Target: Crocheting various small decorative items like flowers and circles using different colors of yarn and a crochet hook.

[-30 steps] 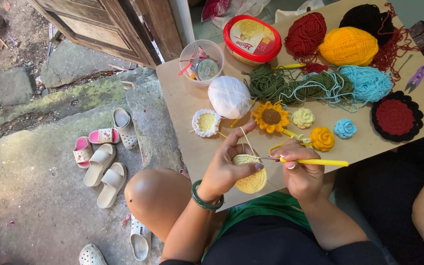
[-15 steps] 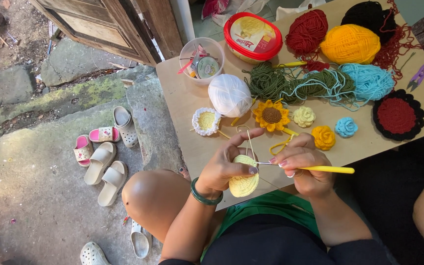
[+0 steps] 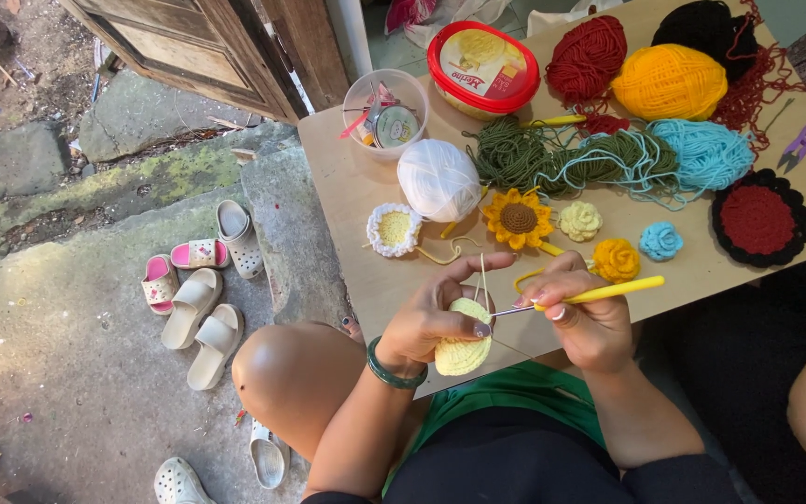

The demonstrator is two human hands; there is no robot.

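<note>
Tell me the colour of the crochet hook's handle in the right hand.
Yellow. The crochet hook in the right hand shows best in the head view.

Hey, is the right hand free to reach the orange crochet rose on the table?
Probably not at once: the right hand holds a yellow crochet hook. The orange rose lies uncovered just beyond it.

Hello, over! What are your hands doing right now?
Left hand pinching pale yellow crochet round. Right hand gripping yellow crochet hook, tip at the round. Nothing in the way.
</note>
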